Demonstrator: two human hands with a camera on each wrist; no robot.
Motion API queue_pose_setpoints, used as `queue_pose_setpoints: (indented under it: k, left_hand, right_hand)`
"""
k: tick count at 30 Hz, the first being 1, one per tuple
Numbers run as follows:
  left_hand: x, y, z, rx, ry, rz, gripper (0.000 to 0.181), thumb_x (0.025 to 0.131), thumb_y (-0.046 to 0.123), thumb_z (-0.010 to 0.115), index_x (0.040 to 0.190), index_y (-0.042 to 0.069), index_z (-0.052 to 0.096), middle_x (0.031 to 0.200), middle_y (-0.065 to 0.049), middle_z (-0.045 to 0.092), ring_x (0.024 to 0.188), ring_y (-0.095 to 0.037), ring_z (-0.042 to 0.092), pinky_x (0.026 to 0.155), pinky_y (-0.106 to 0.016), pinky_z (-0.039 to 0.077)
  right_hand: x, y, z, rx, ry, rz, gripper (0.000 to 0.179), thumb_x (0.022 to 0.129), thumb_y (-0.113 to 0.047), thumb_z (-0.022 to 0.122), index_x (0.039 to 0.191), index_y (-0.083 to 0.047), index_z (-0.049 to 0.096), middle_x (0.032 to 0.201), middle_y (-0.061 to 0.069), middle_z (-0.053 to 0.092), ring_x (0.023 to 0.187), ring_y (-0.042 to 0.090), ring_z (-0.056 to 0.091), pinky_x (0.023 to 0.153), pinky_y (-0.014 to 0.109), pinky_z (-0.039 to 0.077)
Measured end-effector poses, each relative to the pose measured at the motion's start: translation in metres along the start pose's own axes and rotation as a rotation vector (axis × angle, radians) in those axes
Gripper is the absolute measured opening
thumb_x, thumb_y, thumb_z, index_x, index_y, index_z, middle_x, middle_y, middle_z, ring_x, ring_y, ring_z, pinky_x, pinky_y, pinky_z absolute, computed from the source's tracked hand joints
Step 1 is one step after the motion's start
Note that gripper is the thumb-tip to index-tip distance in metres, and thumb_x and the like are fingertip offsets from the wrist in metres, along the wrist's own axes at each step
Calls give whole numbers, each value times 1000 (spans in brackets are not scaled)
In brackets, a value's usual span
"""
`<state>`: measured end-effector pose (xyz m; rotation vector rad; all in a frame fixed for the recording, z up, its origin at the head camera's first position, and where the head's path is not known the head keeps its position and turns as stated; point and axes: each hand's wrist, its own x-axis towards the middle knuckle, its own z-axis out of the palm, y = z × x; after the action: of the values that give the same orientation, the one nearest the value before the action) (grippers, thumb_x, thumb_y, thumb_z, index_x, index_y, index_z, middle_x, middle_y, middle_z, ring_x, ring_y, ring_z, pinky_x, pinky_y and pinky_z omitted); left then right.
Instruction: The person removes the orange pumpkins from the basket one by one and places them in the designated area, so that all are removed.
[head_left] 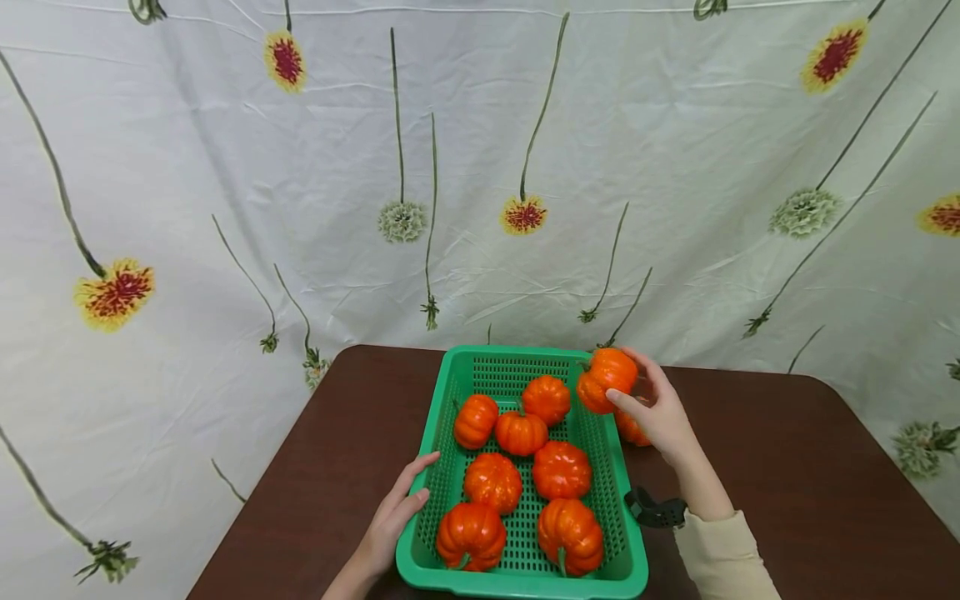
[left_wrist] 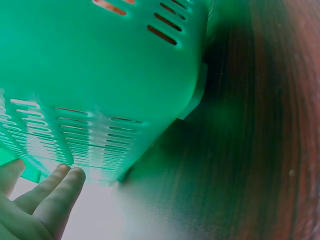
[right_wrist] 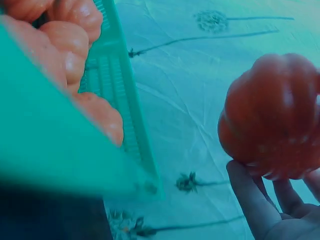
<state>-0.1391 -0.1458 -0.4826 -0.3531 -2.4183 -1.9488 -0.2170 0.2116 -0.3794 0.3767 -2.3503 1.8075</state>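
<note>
A small orange pumpkin (head_left: 609, 379) is in my right hand (head_left: 666, 421), pinched between thumb and fingers above the right rim of a green plastic basket (head_left: 429, 433). In the right wrist view the held pumpkin (right_wrist: 272, 117) stays apart from the basket wall (right_wrist: 125, 75). Several pumpkins (head_left: 492, 483) lie inside the basket. Another pumpkin (head_left: 632, 428) sits outside it on the right, partly hidden by my right hand. My left hand (head_left: 390, 521) is at the basket's left side; in the left wrist view its straight fingers (left_wrist: 62, 200) lie against or close to the slotted wall.
The basket stands on a dark brown wooden table (head_left: 757, 450). A pale cloth (head_left: 465, 267) with printed flowers hangs behind the table's back edge. A black watch (head_left: 655, 507) is on the right wrist, beside the basket's right rim.
</note>
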Motion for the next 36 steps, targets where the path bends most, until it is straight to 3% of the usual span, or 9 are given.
queue_pose_setpoints:
  k: [8,15,18,25,28,31,36]
  left_hand:
    - [-1,0,0,-2,8,-9,41,100,18,39,141,15,43,147,-6,34,127,-6,32,100,-40,30]
    - [-1,0,1,-16,7,12,41,100,17,38,140,14,43,147,-7,34,127,-6,32,99,-53,26]
    - [-1,0,1,-20,6,17,41,100,17,38,140,14,43,147,-7,34,126,-5,32,98,-55,25]
    - [-1,0,1,-27,2,23,41,100,17,38,140,13,43,147,-8,34,126,-3,32,97,-55,26]
    - [-1,-1,0,-30,-1,22,41,100,16,38,141,13,42,147,-8,33,126,-3,32,97,-55,27]
    - [-1,-1,0,-27,-3,18,41,100,17,38,141,14,42,147,-7,33,126,-4,32,98,-53,28]
    - [-1,-1,0,-12,-1,5,41,100,18,38,141,14,42,147,-5,34,127,-6,32,99,-42,30]
  right_hand:
    - [-9,18,-17,130,140,7,67,84,6,62,138,2,23,127,3,36,105,4,49,80,15,45]
    - [-16,38,-30,128,283,99,71,82,7,65,135,-3,19,124,-6,31,109,3,42,80,10,41]
    - [-19,52,-36,121,327,100,72,81,5,67,134,-7,20,123,-5,31,108,3,42,80,9,41]
    - [-16,130,-58,110,449,59,81,73,-12,81,132,-19,26,125,0,33,110,11,47,77,11,45]
    - [-15,153,-66,149,522,94,85,69,-14,84,131,-22,28,126,2,32,110,16,49,77,13,46]
    - [-19,150,-68,173,561,149,87,71,-11,83,134,-24,25,129,2,27,112,16,46,80,12,44]
    - [-31,112,-61,51,553,277,90,78,-9,75,146,-14,16,139,10,19,116,21,37,86,13,38]
